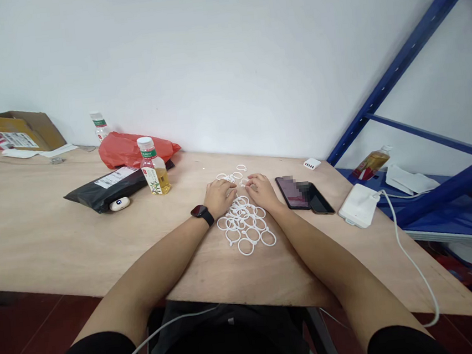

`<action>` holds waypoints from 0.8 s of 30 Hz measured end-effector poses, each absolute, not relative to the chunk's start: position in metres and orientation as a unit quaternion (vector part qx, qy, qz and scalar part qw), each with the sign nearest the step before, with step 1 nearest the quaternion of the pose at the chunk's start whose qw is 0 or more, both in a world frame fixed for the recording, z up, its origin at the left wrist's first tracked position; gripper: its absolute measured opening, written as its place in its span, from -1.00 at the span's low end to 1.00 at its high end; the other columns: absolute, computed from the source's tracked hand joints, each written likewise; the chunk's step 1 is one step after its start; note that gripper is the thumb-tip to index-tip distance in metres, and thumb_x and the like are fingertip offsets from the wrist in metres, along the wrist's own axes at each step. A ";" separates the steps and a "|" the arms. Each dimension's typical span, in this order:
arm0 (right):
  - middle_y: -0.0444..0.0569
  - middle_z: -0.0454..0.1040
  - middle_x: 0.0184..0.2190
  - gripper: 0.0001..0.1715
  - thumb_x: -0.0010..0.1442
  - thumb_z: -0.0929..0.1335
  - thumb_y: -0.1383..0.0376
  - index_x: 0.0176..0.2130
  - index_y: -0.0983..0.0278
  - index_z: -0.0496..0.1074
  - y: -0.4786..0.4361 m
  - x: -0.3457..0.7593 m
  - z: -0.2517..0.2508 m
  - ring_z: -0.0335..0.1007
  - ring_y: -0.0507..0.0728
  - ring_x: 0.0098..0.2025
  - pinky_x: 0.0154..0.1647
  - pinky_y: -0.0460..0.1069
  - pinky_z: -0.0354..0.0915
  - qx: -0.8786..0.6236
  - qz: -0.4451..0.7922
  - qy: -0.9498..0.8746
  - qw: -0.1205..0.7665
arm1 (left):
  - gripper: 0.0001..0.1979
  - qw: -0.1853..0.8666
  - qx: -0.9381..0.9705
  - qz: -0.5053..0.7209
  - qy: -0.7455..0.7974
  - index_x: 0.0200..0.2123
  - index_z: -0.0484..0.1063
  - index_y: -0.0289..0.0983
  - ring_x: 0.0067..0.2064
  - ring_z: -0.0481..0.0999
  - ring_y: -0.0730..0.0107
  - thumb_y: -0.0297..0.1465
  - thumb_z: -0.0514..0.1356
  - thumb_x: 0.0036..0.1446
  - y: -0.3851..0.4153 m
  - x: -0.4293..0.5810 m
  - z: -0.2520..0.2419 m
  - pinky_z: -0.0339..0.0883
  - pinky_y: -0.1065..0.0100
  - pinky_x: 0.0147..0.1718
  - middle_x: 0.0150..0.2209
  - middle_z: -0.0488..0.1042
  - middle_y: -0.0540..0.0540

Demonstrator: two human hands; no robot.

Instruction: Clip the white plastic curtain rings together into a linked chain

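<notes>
White plastic rings (pixel 246 246), each with a small knob on its edge, lie in an overlapping pile on the wooden table between my forearms. My left hand (pixel 220 197) is just beyond the pile, fingers bent and drawn together toward the thumb; whatever they hold is too small to make out. Facing it, my right hand (pixel 262 190) has its thumb and fingers pinched at a white ring (pixel 244 182). Behind my hands is a smaller group of similar rings (pixel 241 167), partly hidden by my left fingers.
Left of my hands are a drink bottle (pixel 156 173), a black parcel bag (pixel 95 193), an earbud case (pixel 119 204) and a red bag (pixel 127 148). To the right lie two phones (pixel 320 199) and a white adapter (pixel 358 207) with a cable. Blue shelving (pixel 428 136) borders the table.
</notes>
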State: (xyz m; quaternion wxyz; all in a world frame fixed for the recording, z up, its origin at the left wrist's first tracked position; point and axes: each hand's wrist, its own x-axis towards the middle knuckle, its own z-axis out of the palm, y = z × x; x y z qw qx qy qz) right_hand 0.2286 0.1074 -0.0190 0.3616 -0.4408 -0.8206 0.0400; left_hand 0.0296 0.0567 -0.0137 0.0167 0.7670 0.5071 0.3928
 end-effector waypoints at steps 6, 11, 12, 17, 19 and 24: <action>-0.01 0.50 -0.18 -0.93 0.21 0.33 0.32 -0.32 0.19 0.43 0.093 0.215 -0.014 0.35 0.18 -0.05 0.05 0.14 0.28 -0.327 0.058 -0.843 0.422 | -0.79 0.021 0.770 0.393 0.502 -0.09 0.50 -0.15 -0.04 0.48 0.18 -0.28 0.19 0.23 0.059 0.028 -0.015 0.19 0.10 0.00 -0.14 0.58 -0.08; -0.02 0.51 -0.27 -0.91 0.22 0.31 0.30 -0.32 0.19 0.43 0.090 0.214 -0.013 0.38 0.18 -0.11 -0.01 0.14 0.30 -0.311 0.050 -0.852 0.419 | -0.83 0.027 0.768 0.403 0.498 -0.15 0.53 -0.16 -0.07 0.52 0.19 -0.28 0.22 0.21 0.060 0.028 -0.015 0.20 0.10 0.01 -0.17 0.61 -0.06; -0.02 0.51 -0.27 -0.91 0.22 0.31 0.29 -0.32 0.18 0.43 0.090 0.215 -0.013 0.38 0.18 -0.11 -0.01 0.14 0.30 -0.311 0.047 -0.852 0.419 | -0.83 0.027 0.767 0.406 0.496 -0.15 0.53 -0.16 -0.07 0.52 0.20 -0.29 0.23 0.20 0.060 0.028 -0.015 0.21 0.10 0.01 -0.17 0.61 -0.06; -0.02 0.51 -0.24 -0.87 0.26 0.30 0.23 -0.29 0.18 0.44 0.089 0.216 -0.012 0.37 0.17 -0.08 0.01 0.13 0.30 -0.301 0.041 -0.858 0.414 | -0.86 0.024 0.773 0.411 0.483 -0.19 0.54 -0.16 -0.10 0.52 0.22 -0.32 0.21 0.21 0.060 0.028 -0.014 0.23 0.10 0.00 -0.19 0.61 -0.06; -0.01 0.51 -0.21 -0.86 0.26 0.31 0.22 -0.24 0.18 0.45 0.088 0.215 -0.012 0.37 0.18 -0.07 0.03 0.14 0.30 -0.298 0.036 -0.860 0.413 | -0.86 0.019 0.775 0.412 0.479 -0.21 0.55 -0.17 -0.11 0.52 0.22 -0.35 0.20 0.20 0.059 0.028 -0.014 0.24 0.11 -0.01 -0.21 0.61 -0.05; 0.03 0.49 -0.15 -0.82 0.25 0.34 0.21 -0.15 0.19 0.46 0.087 0.214 -0.011 0.37 0.20 -0.04 0.03 0.16 0.32 -0.289 0.002 -0.853 0.435 | -0.87 0.005 0.778 0.415 0.472 -0.23 0.56 -0.18 -0.11 0.52 0.24 -0.37 0.20 0.20 0.060 0.028 -0.015 0.26 0.13 -0.01 -0.20 0.61 -0.06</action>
